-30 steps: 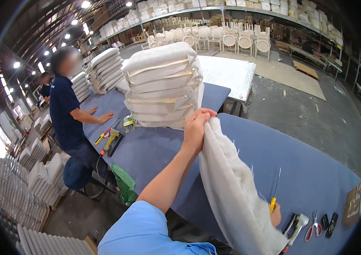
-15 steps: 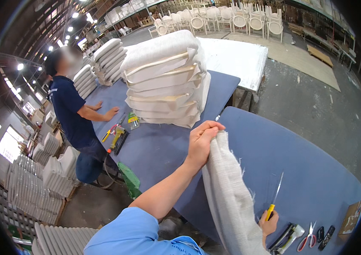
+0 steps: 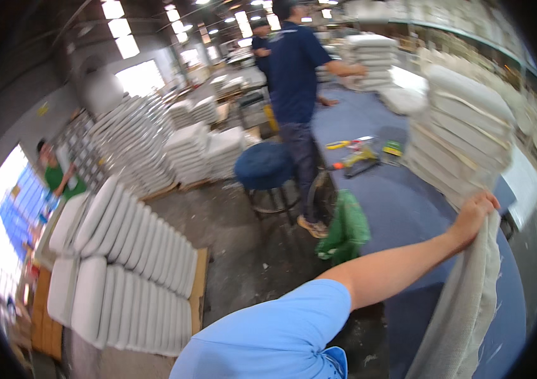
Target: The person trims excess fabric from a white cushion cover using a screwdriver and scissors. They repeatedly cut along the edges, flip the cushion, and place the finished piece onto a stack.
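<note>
One arm was in view, entering from lower centre in a light-blue short sleeve; by its entry at picture left of the cloth it read as the left arm. Upper arm ran up and to the right, bare forearm nearly straight, elbow only slightly bent. Wrist was level w/ the forearm, no marked bend. Left hand was at full reach, back of hand facing the camera, fingers curled over and closed on the top edge of a pale cloth; thumb not visible. Right hand and arm were out of view.
</note>
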{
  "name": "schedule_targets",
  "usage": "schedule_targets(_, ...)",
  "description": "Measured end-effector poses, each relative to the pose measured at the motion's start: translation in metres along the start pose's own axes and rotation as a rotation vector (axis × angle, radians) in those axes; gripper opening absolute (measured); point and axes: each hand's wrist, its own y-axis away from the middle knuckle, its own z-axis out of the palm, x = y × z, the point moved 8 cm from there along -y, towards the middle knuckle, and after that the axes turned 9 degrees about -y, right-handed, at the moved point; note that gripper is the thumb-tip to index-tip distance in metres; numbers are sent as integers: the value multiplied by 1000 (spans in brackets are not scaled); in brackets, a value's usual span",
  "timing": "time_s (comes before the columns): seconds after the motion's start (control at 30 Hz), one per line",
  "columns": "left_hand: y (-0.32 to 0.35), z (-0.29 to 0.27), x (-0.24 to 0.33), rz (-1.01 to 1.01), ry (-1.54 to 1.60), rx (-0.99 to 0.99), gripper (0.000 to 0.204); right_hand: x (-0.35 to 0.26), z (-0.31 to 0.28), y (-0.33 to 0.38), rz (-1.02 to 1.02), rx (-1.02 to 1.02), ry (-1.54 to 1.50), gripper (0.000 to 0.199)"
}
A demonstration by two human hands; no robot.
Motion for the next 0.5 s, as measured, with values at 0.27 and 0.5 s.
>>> schedule_targets(0.27,135,-153,-7,-452,247,245,50,-187,81,134,103,-528,-437,58)
schedule_targets(0.5,373,-101,-12,-575,244,-143,66,-247,75,213,319,-782,-583,62)
